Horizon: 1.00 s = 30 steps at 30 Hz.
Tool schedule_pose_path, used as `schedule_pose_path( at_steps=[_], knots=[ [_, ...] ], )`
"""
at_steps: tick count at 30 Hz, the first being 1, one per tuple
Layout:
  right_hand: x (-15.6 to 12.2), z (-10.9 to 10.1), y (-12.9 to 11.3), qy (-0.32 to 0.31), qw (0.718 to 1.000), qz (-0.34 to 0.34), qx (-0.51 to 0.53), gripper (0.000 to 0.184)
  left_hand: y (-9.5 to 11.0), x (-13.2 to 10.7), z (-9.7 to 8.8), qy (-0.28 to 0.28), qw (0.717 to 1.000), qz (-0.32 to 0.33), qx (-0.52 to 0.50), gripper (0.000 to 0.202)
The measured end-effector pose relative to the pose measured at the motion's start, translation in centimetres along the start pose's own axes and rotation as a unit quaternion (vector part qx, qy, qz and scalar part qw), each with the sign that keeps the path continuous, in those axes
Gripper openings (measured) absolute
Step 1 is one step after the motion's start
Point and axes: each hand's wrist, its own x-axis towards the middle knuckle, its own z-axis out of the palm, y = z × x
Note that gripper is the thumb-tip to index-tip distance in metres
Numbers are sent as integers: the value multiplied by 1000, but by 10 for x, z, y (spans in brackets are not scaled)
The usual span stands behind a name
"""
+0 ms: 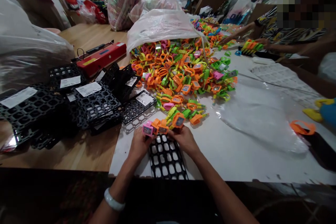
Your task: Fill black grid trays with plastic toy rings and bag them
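A black plastic grid tray point(166, 157) lies on the white tabletop directly in front of me. At its far end stand a pink toy watch point(147, 128) and a couple of orange toy watches point(160, 126). My left hand point(140, 144) is closed at the tray's far left corner, its fingers against the pink watch. On the other side, my right hand point(186, 140) is closed on an orange toy watch point(179, 120) with a picture on its face. Fingertips of both hands are partly hidden by the watches.
Beyond my hands, a heap of colourful toy watches point(175, 73) spills from a white plastic bag point(162, 24). Stacks of black grid trays point(97, 101) with paper labels sit left, before a red sealer-like device point(102, 57). A clear bag point(257, 112) lies right; a co-worker's hand point(264, 43) is beyond.
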Motion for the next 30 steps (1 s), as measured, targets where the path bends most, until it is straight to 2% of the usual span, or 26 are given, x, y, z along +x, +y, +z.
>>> schedule_pose_path(
  at_steps=[2,4,8,9,11,13,14,15,16,17,18,20,22,24,26,28,30],
  knots=[
    [2,5,6,12,1000,-14,-24,34,0,-1,0,1,1000,2,-2,5],
    [0,9,12,34,993,-55,-96,30,0,-1,1,2,1000,2,-5,6],
    [-8,16,13,82,960,-140,-229,35,0,-1,1,9,1000,8,-14,6],
    [-9,16,11,74,956,-149,-242,36,0,-1,1,12,1000,10,-16,6],
    [-7,9,5,18,960,-148,-237,32,0,0,1,17,1000,14,-17,6],
    [-2,-9,-3,-23,966,-133,-222,24,0,0,1,17,1000,16,-15,4],
    [1,-22,-6,3,965,-132,-225,21,-1,0,1,16,1000,15,-14,3],
    [5,-38,-7,67,958,-134,-243,20,-1,0,2,14,1000,15,-13,3],
    [9,-55,-8,153,940,-136,-272,20,-2,0,2,14,1000,14,-12,4],
    [13,-72,-7,246,907,-140,-310,22,-2,0,2,13,1000,13,-11,5],
    [16,-88,-4,294,878,-132,-353,25,-2,0,3,13,1000,12,-11,5],
    [20,-115,2,293,854,-102,-418,27,0,0,2,13,1000,11,-10,5],
    [17,-127,8,233,860,-100,-442,20,1,1,2,13,1000,11,-9,6],
    [11,-123,10,201,879,-126,-412,16,3,1,1,12,1000,8,-7,6],
    [3,-104,10,187,924,-114,-314,21,2,1,1,10,1000,2,-3,4],
    [-3,-77,8,142,973,-61,-169,32,2,1,0,8,1000,-3,2,3],
    [-4,-49,6,73,995,-29,-54,39,1,1,0,6,1000,-5,7,2]
  ],
)
